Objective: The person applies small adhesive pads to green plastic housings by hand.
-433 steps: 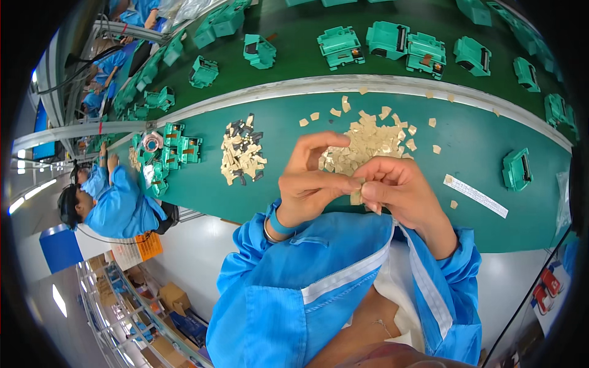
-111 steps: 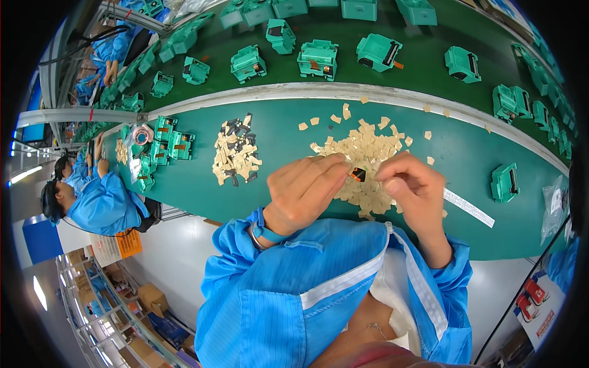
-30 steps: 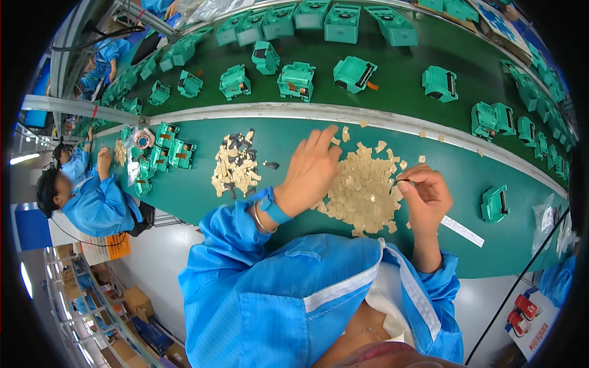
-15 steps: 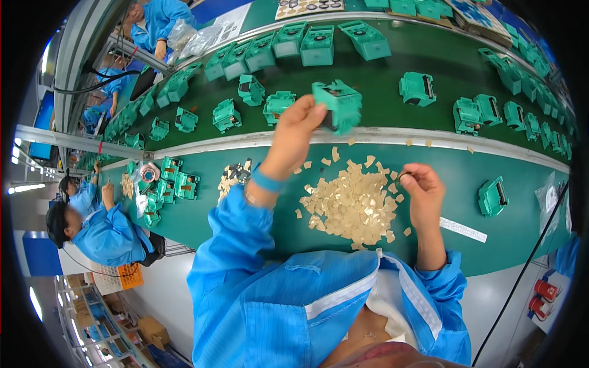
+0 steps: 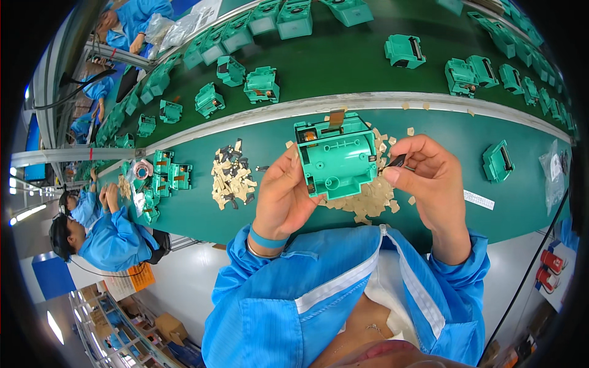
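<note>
My left hand (image 5: 280, 199) grips a green plastic housing (image 5: 341, 161) by its left side. Its open inner side faces me, with a curved green wall, a copper-coloured coil part at the upper left and a brown flat ribbon (image 5: 336, 119) sticking up from the top edge. Close to the housing's right side, my right hand (image 5: 429, 175) pinches a small black piece (image 5: 397, 162) between thumb and fingers. Beneath the housing lies a heap of small beige pieces (image 5: 365, 205), partly hidden by it. To the left is a smaller pile of mixed beige and black pieces (image 5: 233, 178).
Beyond a metal rail (image 5: 429, 100), green housings (image 5: 262, 84) stand on a dark green belt (image 5: 331, 67). One housing (image 5: 497, 162) sits on the table at right, near a clear plastic bag (image 5: 553, 172) and a white strip (image 5: 478, 199). Co-workers in blue (image 5: 113, 236) sit at left.
My left hand has brought the housing from over the belt down and toward me, above the beige heap. My right hand, still pinching the black piece, has come up beside it.
</note>
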{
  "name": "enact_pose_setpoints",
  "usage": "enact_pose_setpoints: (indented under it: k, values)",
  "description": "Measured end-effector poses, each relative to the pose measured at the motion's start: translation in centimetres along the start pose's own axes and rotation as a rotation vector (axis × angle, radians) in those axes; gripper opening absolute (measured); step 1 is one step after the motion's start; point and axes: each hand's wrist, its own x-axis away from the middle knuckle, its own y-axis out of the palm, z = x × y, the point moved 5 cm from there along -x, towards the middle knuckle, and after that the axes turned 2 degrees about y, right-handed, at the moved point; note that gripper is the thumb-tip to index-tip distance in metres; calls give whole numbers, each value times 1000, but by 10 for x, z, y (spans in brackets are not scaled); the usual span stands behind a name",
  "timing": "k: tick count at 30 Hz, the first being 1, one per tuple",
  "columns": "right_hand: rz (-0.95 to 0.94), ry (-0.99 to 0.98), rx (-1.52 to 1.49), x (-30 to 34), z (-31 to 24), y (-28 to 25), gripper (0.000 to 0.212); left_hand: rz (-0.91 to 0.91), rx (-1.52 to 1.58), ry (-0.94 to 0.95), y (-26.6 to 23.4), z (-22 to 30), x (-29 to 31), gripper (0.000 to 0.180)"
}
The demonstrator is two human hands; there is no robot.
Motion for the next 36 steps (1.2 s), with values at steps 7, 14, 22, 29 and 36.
enact_pose_setpoints:
  k: [7,14,22,29,36]
  values:
    - [-21,47,54,5,-3,1,24,78,-147,4,6,-1,2,47]
    - [-35,47,85,3,-3,2,24,48,-121,18,12,-3,1,48]
    - [6,19,153,3,-4,-1,24,47,-175,42,14,-7,0,48]
    - [43,-6,168,6,-3,-9,24,118,-189,163,18,-13,0,41]
    - [26,-28,116,6,-10,-12,24,143,-145,142,14,-14,1,38]
